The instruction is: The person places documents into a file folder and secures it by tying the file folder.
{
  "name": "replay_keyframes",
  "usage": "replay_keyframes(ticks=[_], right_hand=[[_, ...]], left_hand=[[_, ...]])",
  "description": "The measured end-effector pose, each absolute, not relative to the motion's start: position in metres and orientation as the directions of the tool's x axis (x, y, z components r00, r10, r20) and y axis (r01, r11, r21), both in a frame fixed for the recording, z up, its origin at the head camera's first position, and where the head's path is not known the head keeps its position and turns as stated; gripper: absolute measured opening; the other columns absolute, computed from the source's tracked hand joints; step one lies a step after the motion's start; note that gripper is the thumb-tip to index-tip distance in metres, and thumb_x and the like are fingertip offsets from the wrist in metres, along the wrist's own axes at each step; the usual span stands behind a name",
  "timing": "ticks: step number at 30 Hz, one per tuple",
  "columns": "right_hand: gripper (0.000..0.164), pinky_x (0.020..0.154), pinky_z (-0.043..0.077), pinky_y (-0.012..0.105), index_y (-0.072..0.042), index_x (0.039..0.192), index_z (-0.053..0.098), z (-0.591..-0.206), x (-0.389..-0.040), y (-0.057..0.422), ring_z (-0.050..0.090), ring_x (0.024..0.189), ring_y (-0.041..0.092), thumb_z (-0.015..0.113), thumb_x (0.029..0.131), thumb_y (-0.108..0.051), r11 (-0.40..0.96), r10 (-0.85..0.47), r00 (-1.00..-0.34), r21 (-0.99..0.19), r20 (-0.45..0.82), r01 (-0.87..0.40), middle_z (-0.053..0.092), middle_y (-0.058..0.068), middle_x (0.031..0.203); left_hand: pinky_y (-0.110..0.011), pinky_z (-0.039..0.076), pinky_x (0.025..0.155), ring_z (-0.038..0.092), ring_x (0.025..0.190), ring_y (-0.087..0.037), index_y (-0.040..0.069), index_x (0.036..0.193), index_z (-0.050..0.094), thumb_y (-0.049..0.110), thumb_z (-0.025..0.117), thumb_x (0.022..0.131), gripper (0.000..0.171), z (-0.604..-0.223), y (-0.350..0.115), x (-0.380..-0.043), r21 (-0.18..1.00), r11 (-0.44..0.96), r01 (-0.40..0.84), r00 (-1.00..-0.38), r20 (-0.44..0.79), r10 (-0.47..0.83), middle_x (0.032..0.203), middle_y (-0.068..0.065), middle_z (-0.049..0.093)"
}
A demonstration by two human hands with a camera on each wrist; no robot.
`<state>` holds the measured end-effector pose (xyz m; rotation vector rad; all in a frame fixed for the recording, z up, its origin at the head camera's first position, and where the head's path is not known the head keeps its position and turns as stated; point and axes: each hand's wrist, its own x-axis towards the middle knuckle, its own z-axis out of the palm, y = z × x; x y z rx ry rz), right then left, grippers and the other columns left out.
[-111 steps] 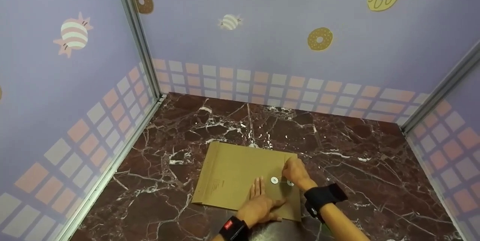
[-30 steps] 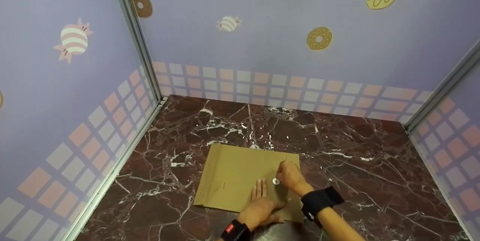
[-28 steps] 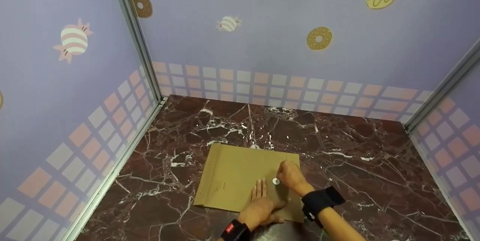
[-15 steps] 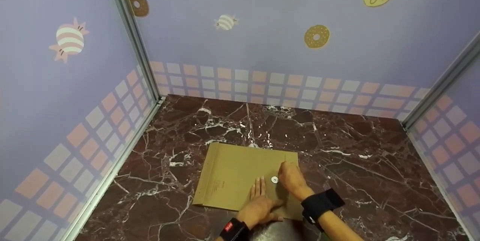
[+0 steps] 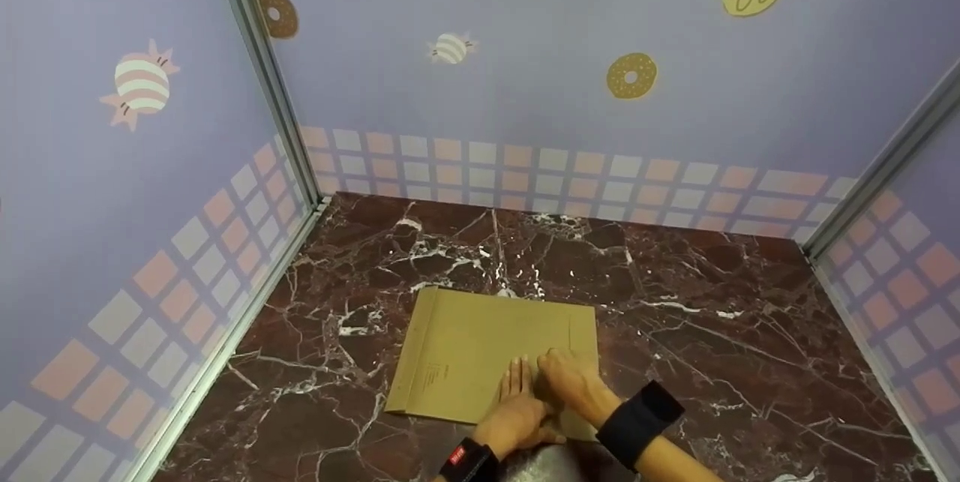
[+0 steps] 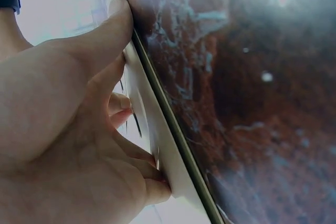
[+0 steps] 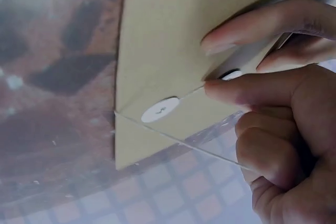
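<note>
A kraft-paper document envelope (image 5: 480,332) lies flat on the marbled surface. My left hand (image 5: 517,416) rests on its near part with straight fingers, its thumb at the near edge. Beside those fingertips, my right hand (image 5: 571,384) is curled and grips a thin white string (image 7: 184,144). In the right wrist view the string runs from my curled fingers round the envelope's edge. One white paper disc (image 7: 160,109) shows fully there; a second disc (image 7: 232,74) sits partly behind my right index finger. Both discs are hidden in the head view.
The dark red marbled surface (image 5: 330,377) surrounds the envelope. Purple panels (image 5: 465,100) with sweets and checked bands stand at the back and both sides. Metal strips (image 5: 262,77) run up the corners. Both wrists wear black bands (image 5: 637,422).
My right hand has moved left from near the envelope's right edge, along with the string, and now covers the disc beside my left fingertips. My left hand stays in place on the envelope.
</note>
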<state>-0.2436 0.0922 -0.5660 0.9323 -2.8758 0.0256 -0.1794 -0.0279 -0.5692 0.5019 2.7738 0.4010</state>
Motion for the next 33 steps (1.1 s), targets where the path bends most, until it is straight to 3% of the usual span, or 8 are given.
replay_keyframes(ticks=[3,8,13,15,19,21,27,33], right_hand=[[0.009,0.051,0.056,0.033,-0.010,0.067,0.067,-0.567,-0.238,0.089,0.066,0.059,0.020,0.071,0.074,-0.012,0.803,-0.595,-0.795,0.140,0.119,-0.580,0.067,0.004,0.065],[0.009,0.046,0.052,0.030,-0.013,0.067,0.066,-0.570,-0.228,0.088,0.063,0.058,0.017,0.072,0.074,-0.016,0.750,-0.651,-0.742,0.286,0.162,-0.596,0.064,0.002,0.066],[0.007,0.050,0.053,0.029,-0.012,0.070,0.066,-0.566,-0.230,0.088,0.064,0.059,0.017,0.073,0.072,-0.013,0.677,-0.730,-0.656,0.335,0.191,-0.656,0.064,0.002,0.068],[0.009,0.051,0.053,0.029,-0.010,0.071,0.064,-0.564,-0.233,0.089,0.062,0.059,0.018,0.073,0.073,-0.010,0.669,-0.743,-0.636,0.276,0.208,-0.690,0.063,0.003,0.067],[0.013,0.052,0.051,0.033,-0.007,0.072,0.060,-0.561,-0.240,0.088,0.058,0.059,0.021,0.072,0.072,-0.002,0.680,-0.717,-0.662,0.012,0.220,-0.733,0.060,0.007,0.067],[0.012,0.052,0.052,0.035,-0.005,0.071,0.060,-0.561,-0.246,0.086,0.058,0.058,0.022,0.070,0.074,0.000,0.690,-0.691,-0.688,-0.079,0.224,-0.719,0.060,0.008,0.067],[0.014,0.050,0.053,0.040,-0.001,0.070,0.060,-0.566,-0.264,0.085,0.061,0.057,0.028,0.068,0.081,-0.001,0.737,-0.616,-0.744,-0.144,0.259,-0.660,0.061,0.013,0.064],[0.009,0.051,0.054,0.037,0.002,0.071,0.066,-0.566,-0.277,0.095,0.063,0.058,0.026,0.069,0.078,0.005,0.704,-0.586,-0.771,-0.315,0.248,-0.636,0.068,0.014,0.067]], left_hand=[[-0.053,0.015,0.124,0.008,0.152,-0.043,0.023,0.137,0.061,0.057,0.069,0.081,0.066,-0.568,-0.027,-0.179,0.316,0.906,0.282,-0.900,-0.239,0.364,0.163,-0.029,0.008],[-0.050,0.013,0.125,0.006,0.153,-0.040,0.009,0.153,0.037,0.057,0.070,0.081,0.093,-0.568,-0.026,-0.178,0.312,0.918,0.245,-0.910,-0.253,0.329,0.164,-0.026,0.007],[-0.050,0.012,0.125,0.004,0.153,-0.040,0.004,0.153,0.033,0.056,0.069,0.082,0.095,-0.568,-0.027,-0.179,0.318,0.916,0.245,-0.910,-0.249,0.330,0.164,-0.027,0.006],[-0.051,0.014,0.124,0.006,0.152,-0.042,0.002,0.152,0.035,0.056,0.069,0.083,0.094,-0.568,-0.028,-0.178,0.321,0.909,0.265,-0.909,-0.231,0.347,0.162,-0.029,0.009],[-0.055,0.019,0.122,0.012,0.150,-0.047,0.007,0.149,0.043,0.056,0.068,0.084,0.085,-0.568,-0.028,-0.177,0.297,0.901,0.317,-0.905,-0.188,0.381,0.160,-0.032,0.015],[-0.057,0.020,0.121,0.014,0.149,-0.048,0.017,0.146,0.051,0.055,0.067,0.084,0.075,-0.568,-0.028,-0.177,0.286,0.895,0.343,-0.900,-0.172,0.400,0.159,-0.033,0.017],[-0.058,0.015,0.122,0.006,0.150,-0.048,0.041,0.142,0.051,0.055,0.064,0.088,0.058,-0.569,-0.029,-0.179,0.306,0.882,0.359,-0.877,-0.213,0.431,0.161,-0.033,0.008],[-0.058,0.011,0.123,0.003,0.152,-0.044,0.050,0.143,0.044,0.057,0.063,0.088,0.059,-0.570,-0.028,-0.180,0.285,0.890,0.355,-0.872,-0.243,0.425,0.163,-0.030,0.004]])
